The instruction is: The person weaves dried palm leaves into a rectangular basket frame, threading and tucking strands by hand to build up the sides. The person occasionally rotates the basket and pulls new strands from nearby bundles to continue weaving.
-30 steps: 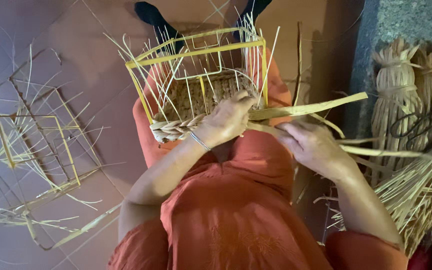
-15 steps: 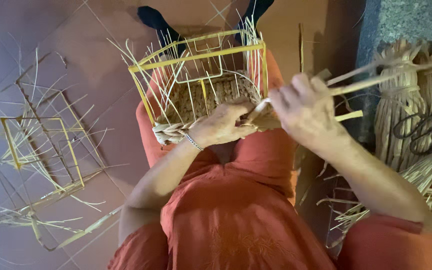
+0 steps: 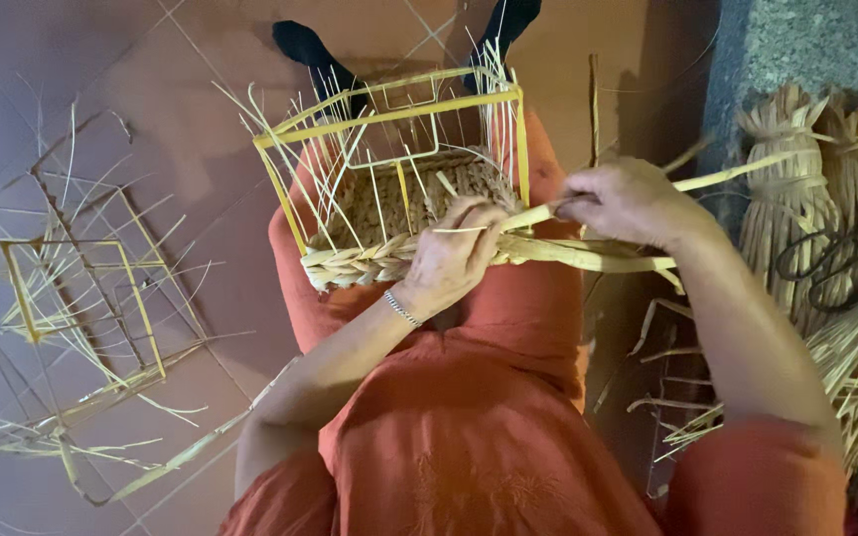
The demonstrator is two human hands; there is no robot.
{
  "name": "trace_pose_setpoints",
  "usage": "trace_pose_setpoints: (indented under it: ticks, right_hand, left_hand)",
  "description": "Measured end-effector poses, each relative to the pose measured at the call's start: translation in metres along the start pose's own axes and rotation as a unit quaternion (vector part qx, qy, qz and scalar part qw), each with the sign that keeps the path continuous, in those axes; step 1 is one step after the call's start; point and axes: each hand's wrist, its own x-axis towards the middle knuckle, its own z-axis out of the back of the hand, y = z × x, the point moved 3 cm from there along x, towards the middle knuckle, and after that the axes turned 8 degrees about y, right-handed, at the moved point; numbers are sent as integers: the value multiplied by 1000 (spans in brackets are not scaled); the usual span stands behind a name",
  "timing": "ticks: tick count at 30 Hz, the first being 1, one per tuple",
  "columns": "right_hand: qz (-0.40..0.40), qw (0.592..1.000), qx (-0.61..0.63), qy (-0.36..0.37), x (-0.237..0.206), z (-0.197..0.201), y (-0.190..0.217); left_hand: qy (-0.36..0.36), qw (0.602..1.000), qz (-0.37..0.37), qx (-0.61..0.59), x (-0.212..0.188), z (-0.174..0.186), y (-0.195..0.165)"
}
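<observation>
Weaving is the step in hand: a flat straw strand [image 3: 588, 256] is being worked along the near edge of a yellow wire frame basket [image 3: 399, 169] that rests on the person's lap, over the orange garment [image 3: 469, 427]. The left hand [image 3: 454, 260] is closed down on the basket's near rim, fingers curled over the braided straw band [image 3: 369, 264] and pinching the strand where it meets the weave. The right hand [image 3: 628, 203] sits just to the outer side of that pinch, fingers closed around the same strand, with its free end running on past the knuckles toward the straw bundles [image 3: 806, 199]. A second, thicker length of straw lies directly beneath the right hand, reaching back to the left hand's grip.

Beyond the left-hand pinch, thin straw uprights stand along the frame's wires, and the basket's floor is already woven. Only a low band of braid is done on the near side, so the wall looks early in its build, by my judgement.

The next move seems to call for keeping the strand taut between the two grips, then threading it past the nearest upright without letting the left-hand pinch slip. Scissors [image 3: 831, 256] lie on the bundles, well apart from both hands. Another wire frame [image 3: 81, 298] lies on the floor, far to the left hand's outer side
</observation>
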Motion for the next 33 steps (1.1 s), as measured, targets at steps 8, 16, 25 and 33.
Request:
trace_pose_setpoints:
  ticks: [8,16,25,33]
  right_hand:
    - [192,941,-39,-275,-13,-23,45]
    - [231,898,-45,-372,-10,-43,45]
    - [215,874,-76,-429,-42,-31,43]
    - [196,909,-63,-362,-68,-53,44]
  left_hand:
    - [-2,989,-87,123,-12,6,-7]
    - [125,982,14,138,-6,-13,19]
    - [240,962,111,69,41,-8,45]
    - [390,894,219,-10,83,5,44]
